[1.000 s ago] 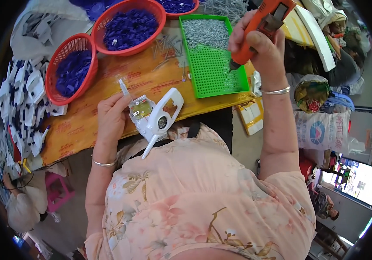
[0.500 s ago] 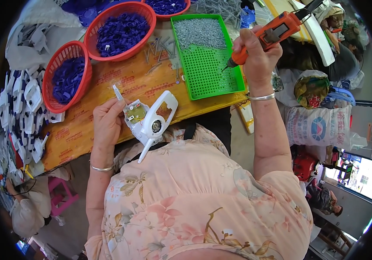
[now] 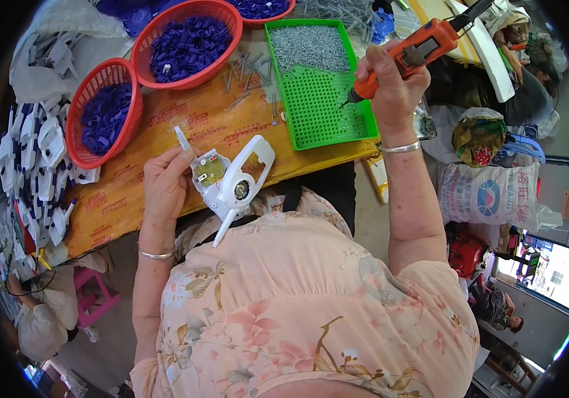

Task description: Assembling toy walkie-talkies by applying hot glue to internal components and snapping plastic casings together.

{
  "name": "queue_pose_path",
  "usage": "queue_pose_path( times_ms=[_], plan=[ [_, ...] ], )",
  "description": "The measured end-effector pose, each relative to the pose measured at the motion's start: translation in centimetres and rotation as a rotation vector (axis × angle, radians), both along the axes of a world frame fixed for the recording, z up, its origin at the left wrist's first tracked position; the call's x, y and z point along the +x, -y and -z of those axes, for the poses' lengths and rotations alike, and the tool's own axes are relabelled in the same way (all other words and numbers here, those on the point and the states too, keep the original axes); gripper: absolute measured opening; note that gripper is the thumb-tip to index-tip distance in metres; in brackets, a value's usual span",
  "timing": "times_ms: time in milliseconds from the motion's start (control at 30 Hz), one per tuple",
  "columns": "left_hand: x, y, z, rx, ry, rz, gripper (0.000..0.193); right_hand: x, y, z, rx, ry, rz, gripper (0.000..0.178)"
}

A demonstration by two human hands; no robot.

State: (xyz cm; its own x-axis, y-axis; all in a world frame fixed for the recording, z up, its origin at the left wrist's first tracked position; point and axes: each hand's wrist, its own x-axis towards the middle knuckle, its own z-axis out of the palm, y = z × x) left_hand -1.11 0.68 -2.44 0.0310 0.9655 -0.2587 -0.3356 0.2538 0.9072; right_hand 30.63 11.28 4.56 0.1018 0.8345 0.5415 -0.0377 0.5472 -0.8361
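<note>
I can't make out the driver's tip against the green tray [image 3: 311, 99], but my right hand [image 3: 394, 83] is raised, fingers wrapped around the orange electric screwdriver [image 3: 423, 46], while my left hand [image 3: 165, 182] grips the white plastic housing [image 3: 234, 182] at the tabletop [image 3: 165, 132] edge, near red baskets [image 3: 102, 113].

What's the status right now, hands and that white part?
Left hand grips white plastic housing at table edge. Right hand holds orange electric screwdriver, tip over green screw tray. Nothing between them.
</note>
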Motion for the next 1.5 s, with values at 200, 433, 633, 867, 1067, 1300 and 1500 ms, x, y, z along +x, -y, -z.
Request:
queue_pose_path(
  times_ms=[200,433,633,867,1067,1300,1500],
  plan=[
    [0.1,0.0,-0.3,-0.014,0.021,0.003,0.019,-0.1,0.1,-0.7,-0.018,-0.057,-0.055,0.016],
    [0.4,0.2,-0.9,-0.032,-0.045,-0.015,0.018,-3.2,1.6,-4.7,0.057,-0.135,-0.250,0.010],
    [1.0,-0.3,-1.3,-0.117,0.024,-0.022,0.014,-10.7,4.4,-4.7,-0.062,-0.266,-0.537,0.026],
    [0.8,-0.5,0.9,0.005,0.066,-0.035,0.014,-16.3,5.1,-3.6,-0.079,-0.001,-0.635,0.043],
    [0.9,-0.7,1.2,0.122,0.016,-0.006,0.016,-17.3,4.9,-2.9,-0.044,0.130,-0.628,0.041],
    [0.8,-0.7,0.6,0.154,-0.025,0.007,0.016,-17.8,5.0,-2.6,-0.115,0.016,-0.658,0.041],
    [0.9,-0.8,0.5,0.091,0.134,-0.014,0.015,-17.5,4.5,-2.1,-0.062,0.109,-0.623,0.040]
  ],
)
